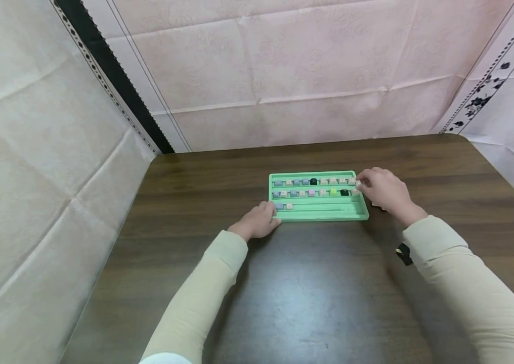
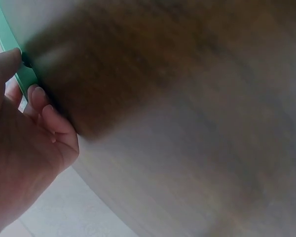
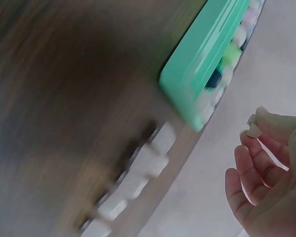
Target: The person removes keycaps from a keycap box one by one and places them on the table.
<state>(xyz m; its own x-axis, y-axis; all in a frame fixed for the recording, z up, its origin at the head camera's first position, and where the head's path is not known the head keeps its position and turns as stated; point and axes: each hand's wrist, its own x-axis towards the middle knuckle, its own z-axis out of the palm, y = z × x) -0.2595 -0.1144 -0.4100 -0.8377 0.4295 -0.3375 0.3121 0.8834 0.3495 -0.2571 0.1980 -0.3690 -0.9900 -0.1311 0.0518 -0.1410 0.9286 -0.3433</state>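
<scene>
- The small white keycap [image 3: 253,127] is between the thumb and a fingertip of my right hand [image 1: 385,191]; these two are closed together on it, and my other fingers are loosely bent, away from it.
- This keycap is at the right end of the green tray [image 1: 320,219], near the top row. Whether it touches the tray, I cannot tell.
- The step in hand, as I judge it, is the setting of keycaps into the rows.
- For the next move, I think a light pinch is needed, with the cap turned correctly and let down slowly, so that its neighbours are not pushed.
- In the tray, the top and middle rows carry caps along almost the whole length, among them a black cap [image 1: 313,181] and a green cap [image 1: 333,192]. The bottom row has only two, at its left end, so probably much room remains to fill.
- My left hand [image 1: 258,221] is clamped on the tray's near left corner; I believe this grip should prevent sliding.
- Near the tray's right end, a line of loose white caps [image 3: 131,183] lies on the brown table [image 1: 284,283], mostly hidden by my right hand in the head view.
- Beyond the table is a pale cloth [image 1: 307,65].
</scene>
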